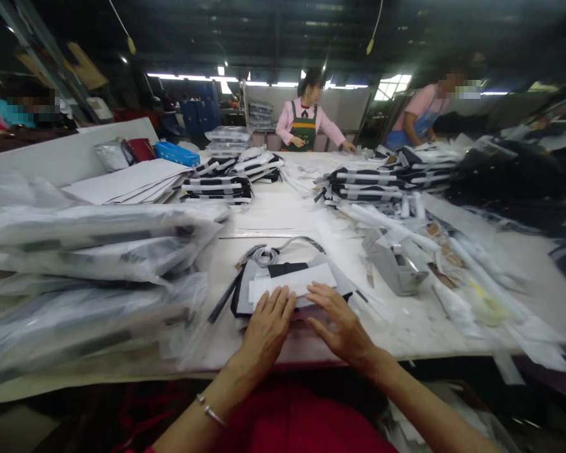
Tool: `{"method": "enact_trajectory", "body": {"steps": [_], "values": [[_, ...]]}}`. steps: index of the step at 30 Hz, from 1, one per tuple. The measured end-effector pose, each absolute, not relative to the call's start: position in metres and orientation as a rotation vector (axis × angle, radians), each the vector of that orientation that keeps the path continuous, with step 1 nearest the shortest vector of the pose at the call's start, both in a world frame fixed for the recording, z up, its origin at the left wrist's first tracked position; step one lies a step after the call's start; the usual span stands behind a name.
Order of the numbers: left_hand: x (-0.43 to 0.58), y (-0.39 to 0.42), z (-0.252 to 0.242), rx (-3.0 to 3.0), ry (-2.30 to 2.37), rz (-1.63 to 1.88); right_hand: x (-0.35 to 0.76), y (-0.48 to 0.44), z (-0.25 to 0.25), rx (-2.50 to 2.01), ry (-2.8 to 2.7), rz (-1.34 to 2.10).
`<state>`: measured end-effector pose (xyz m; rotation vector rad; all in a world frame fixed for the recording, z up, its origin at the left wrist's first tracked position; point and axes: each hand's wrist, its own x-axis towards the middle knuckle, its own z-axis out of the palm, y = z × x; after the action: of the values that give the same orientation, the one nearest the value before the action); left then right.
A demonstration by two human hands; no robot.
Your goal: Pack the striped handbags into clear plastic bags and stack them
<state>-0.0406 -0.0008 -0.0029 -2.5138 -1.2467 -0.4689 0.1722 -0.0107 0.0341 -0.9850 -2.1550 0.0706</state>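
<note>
A grey and black bag (251,277) lies flat before me at the table's front edge, its strap curving out behind it. A white strip of foam or paper (311,281) rests across the bag, over a black patch. My left hand (272,314) lies palm down on the strip's near left edge, fingers stretched out. Touching the strip's right side, my right hand (337,318) has its fingers spread and the thumb apart. A coiled grey cord or strap (265,256) sits on the bag's upper left. The palms hide the bag's near edge.
Plastic-wrapped bags (99,251) are piled at the left. Stacked black and white bags (217,187) stand farther back, with more bags (368,179) at right. A grey tape dispenser (399,264) and a yellowish tape roll (488,305) lie right. Two people (306,119) work beyond the table.
</note>
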Motion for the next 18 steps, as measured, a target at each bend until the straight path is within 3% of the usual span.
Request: {"method": "enact_trajectory", "body": {"steps": [5,12,18], "values": [[-0.026,-0.001,0.003,-2.491,-1.081,-0.459,0.213,-0.016,0.057,-1.139,-1.838,0.023],[-0.012,0.008,0.020,-2.547,-1.162,-0.334,0.214,0.021,0.048,-1.339,-2.107,-0.078],[-0.007,0.014,0.019,-2.567,-1.215,-0.279,0.213,0.054,0.028,-1.340,-2.369,0.141]]}}
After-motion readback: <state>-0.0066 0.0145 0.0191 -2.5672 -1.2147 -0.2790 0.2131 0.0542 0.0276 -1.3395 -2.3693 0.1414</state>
